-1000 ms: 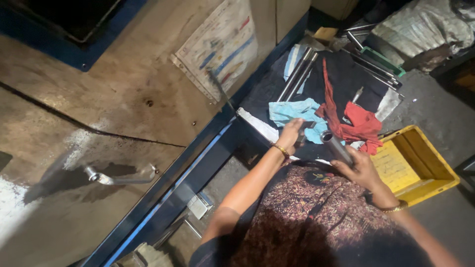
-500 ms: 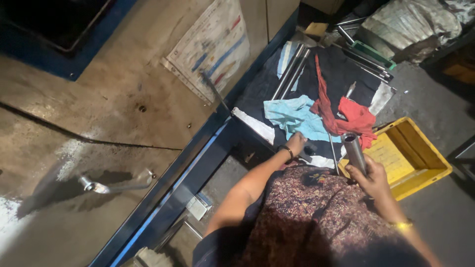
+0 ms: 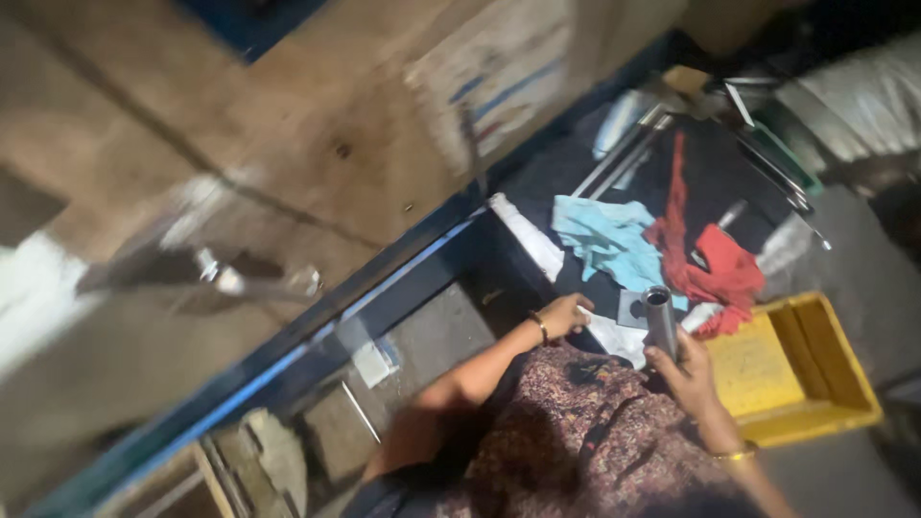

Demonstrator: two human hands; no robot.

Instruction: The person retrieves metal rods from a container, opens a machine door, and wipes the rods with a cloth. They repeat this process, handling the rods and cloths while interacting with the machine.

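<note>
My right hand [image 3: 686, 372] grips a short grey metal tube [image 3: 659, 318], held upright over the near edge of a dark work surface [image 3: 700, 182]. My left hand [image 3: 563, 315] rests with curled fingers on that near edge, touching a white cloth strip [image 3: 526, 236]; whether it holds anything is hidden by blur. A light blue rag [image 3: 604, 240] and a red rag [image 3: 715, 261] lie crumpled just beyond both hands. A small grey square plate [image 3: 630, 309] sits beside the tube.
A yellow plastic tray [image 3: 806, 369] stands to the right of my right hand. Long metal bars [image 3: 628, 144] lie at the far side of the surface. A brown wall with a poster [image 3: 499, 77] and a metal bracket [image 3: 254, 278] fills the left.
My right hand has lifted the metal tube up off the surface near the red rag and drawn it closer. The view has swung and blurred. My left hand stays at the near edge.
</note>
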